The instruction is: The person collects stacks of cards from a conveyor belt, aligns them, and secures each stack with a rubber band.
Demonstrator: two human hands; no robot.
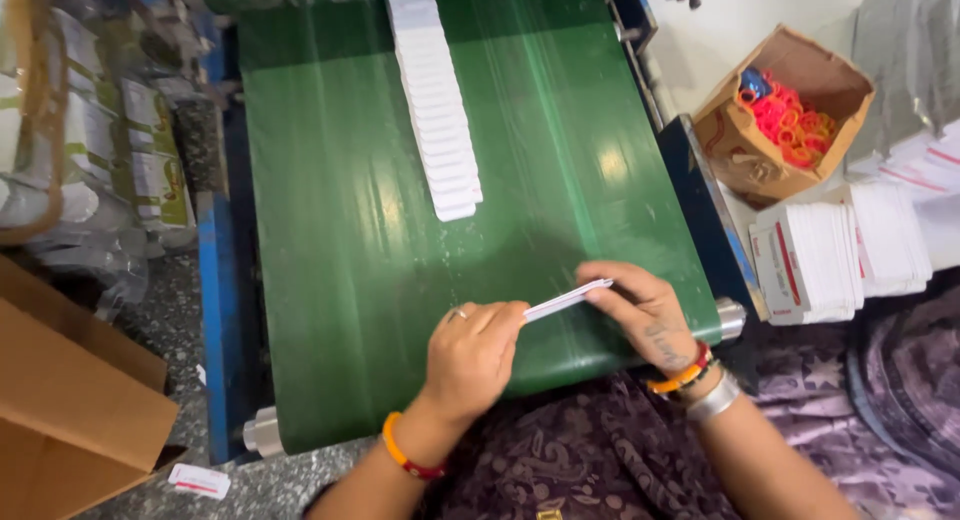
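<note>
**Hands square a thin stack of white cards at the end of a green belt**

A person's left hand (470,355) and right hand (645,315) hold a slim stack of white cards (565,299) between them, just above the near end of a green conveyor belt (330,280). The left hand is curled closed around one end of the stack, the right hand's fingers pinch the other, and the stack is tilted, its right end higher. Orange bangles circle both wrists, with a silver one beside the right.

Farther up the belt, well apart from the hands, a long overlapping row of white cards (437,105) runs down the middle of the belt. To the right of the belt, an open cardboard box (790,105) holds red and orange rubber bands (790,120), and bundles of finished white packets (840,255) lie just below it. A larger brown carton (70,400) sits on the floor at left, with a single stray card (198,480) near its corner.
</note>
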